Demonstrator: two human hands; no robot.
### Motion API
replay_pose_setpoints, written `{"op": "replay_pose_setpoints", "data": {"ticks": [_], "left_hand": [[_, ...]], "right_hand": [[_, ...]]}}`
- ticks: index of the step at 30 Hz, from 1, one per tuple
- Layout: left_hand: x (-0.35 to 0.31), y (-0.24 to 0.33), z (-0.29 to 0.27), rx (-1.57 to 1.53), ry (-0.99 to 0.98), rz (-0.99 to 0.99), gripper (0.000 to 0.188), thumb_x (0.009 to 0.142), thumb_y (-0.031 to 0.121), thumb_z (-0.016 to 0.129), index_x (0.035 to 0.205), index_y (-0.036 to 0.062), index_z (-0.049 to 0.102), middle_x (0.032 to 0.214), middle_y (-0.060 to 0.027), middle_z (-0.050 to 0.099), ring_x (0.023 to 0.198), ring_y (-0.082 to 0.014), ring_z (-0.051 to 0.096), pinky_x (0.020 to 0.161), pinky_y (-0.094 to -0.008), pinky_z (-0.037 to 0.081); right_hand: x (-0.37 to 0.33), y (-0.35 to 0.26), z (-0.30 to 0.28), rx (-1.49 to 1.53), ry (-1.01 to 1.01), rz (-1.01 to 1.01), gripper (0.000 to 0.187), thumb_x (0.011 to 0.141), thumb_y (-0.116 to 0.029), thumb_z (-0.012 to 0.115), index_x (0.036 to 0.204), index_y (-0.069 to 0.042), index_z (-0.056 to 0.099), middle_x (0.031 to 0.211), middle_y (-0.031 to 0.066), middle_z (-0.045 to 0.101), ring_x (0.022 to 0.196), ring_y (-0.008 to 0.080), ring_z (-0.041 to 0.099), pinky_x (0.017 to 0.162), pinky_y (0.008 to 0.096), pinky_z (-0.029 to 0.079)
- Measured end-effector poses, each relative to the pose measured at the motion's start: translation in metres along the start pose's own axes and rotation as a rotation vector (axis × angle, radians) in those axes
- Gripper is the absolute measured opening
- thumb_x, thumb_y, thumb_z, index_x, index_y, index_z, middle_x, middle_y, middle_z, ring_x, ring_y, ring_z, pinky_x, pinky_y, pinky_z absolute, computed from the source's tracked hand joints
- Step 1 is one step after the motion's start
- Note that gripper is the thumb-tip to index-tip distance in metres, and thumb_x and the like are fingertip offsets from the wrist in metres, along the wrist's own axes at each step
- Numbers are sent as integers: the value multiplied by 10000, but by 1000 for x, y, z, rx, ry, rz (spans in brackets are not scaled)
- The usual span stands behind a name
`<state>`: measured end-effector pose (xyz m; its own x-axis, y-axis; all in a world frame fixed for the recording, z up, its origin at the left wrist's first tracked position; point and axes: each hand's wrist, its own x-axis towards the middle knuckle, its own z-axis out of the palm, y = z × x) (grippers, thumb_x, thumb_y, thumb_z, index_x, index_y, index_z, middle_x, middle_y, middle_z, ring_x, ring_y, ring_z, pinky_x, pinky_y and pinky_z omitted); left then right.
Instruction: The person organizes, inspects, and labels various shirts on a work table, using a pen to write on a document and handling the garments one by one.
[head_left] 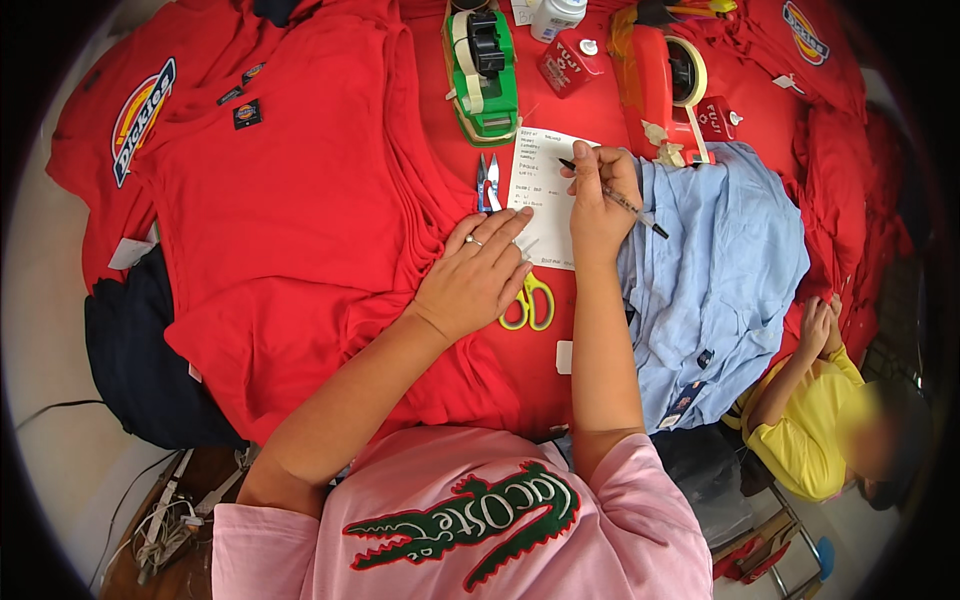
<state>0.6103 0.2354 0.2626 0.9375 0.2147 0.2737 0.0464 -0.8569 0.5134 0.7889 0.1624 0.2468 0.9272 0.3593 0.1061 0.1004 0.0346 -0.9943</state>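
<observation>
"What could spoil this?"
"Ink, perhaps: the right hand (605,200) grips a slim grey-and-black pen (627,206) whose end overhangs the pale-blue fabric garment (715,260), centre right; a slip could mark it."
"And the white paper sheet (545,165), upper centre?"
"The left hand (470,275) lies open, palm down, across its lower-left edge; lifting might let it slide."

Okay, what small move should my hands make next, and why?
Probably write with the pen in your right hand on the paper: its tip is over the paper, though I can't tell if it touches, and your left hand lies across the paper's lower left edge, which should help steady it.
</observation>
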Motion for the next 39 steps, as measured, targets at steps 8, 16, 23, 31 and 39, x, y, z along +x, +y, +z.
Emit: {"op": "replay_pose_setpoints", "data": {"ticks": [8,16,23,31,39], "left_hand": [[0,0,2,-11,14,-6,198,977,190,725,926,32,616,1522,-133,608,1377,-276,581,1176,-472,410],[-3,1,1,7,-22,6,152,1025,177,662,1043,30,627,1526,-125,605,1369,-287,581,1182,-483,397],[-5,1,5,38,7,25,156,1064,166,618,1130,25,613,1490,-108,629,1348,-292,588,1170,-488,401],[-23,17,-10,-173,94,92,166,1069,186,613,1113,26,628,1463,-137,631,1349,-321,583,1146,-502,410],[-151,94,-93,-924,-186,-411,294,1129,176,553,1322,-19,657,1115,-128,796,982,-206,744,910,-350,582]], "right_hand": [[-44,-29,-17,-116,-64,-10,130,958,-65,782,1063,-19,720,944,66,727,806,101,639,701,251,495],[-219,-19,-107,-501,-460,-357,341,913,-151,812,1216,-71,678,1306,191,648,1081,365,644,923,481,523],[-246,-18,-113,-655,-362,-358,408,875,-149,843,1236,-76,668,1294,168,641,1094,372,629,938,493,509],[-234,-90,-104,-699,-321,-525,395,914,-95,778,1304,-83,715,1269,182,636,1117,365,616,975,460,495],[-247,-171,-95,-1036,-257,-444,391,888,21,674,1249,-104,757,1011,83,640,900,272,631,821,412,463]]}}
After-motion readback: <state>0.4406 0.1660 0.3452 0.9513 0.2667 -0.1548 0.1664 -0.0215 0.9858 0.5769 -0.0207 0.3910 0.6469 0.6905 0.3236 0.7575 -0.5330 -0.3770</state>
